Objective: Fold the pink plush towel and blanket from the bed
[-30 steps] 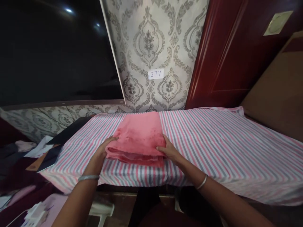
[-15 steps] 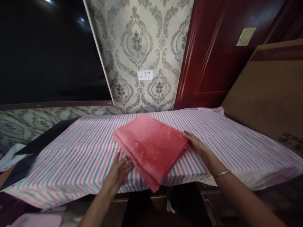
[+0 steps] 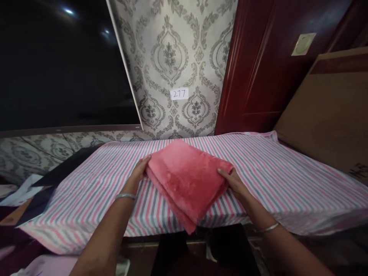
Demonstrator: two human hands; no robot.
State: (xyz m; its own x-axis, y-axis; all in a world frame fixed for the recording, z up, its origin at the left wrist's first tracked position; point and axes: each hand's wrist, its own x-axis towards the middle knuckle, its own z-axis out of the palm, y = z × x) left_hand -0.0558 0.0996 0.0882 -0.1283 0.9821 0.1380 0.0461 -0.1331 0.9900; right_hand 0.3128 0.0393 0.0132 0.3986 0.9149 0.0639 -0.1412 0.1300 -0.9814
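A folded coral-pink plush cloth [image 3: 184, 174] lies turned cornerwise on a striped tablecloth [image 3: 109, 184], one corner hanging over the front edge. At its left corner, my left hand [image 3: 141, 168] is closed, thumb on top and the other fingers hidden underneath. The right corner is pinched by my right hand [image 3: 232, 179], its thumb on top and the fingers tucked under the folded layers. Both wrists wear a bangle.
A large dark television screen [image 3: 63, 69] stands behind on the left. To the right, a big cardboard box [image 3: 330, 107] leans by a dark red door panel [image 3: 258, 69]. Dark flat items and papers [image 3: 24, 191] lie beyond the left end.
The cloth has been turned from lying square to lying cornerwise. My left hand came off the cloth, then took hold of its left corner; my right hand stayed at the right side.
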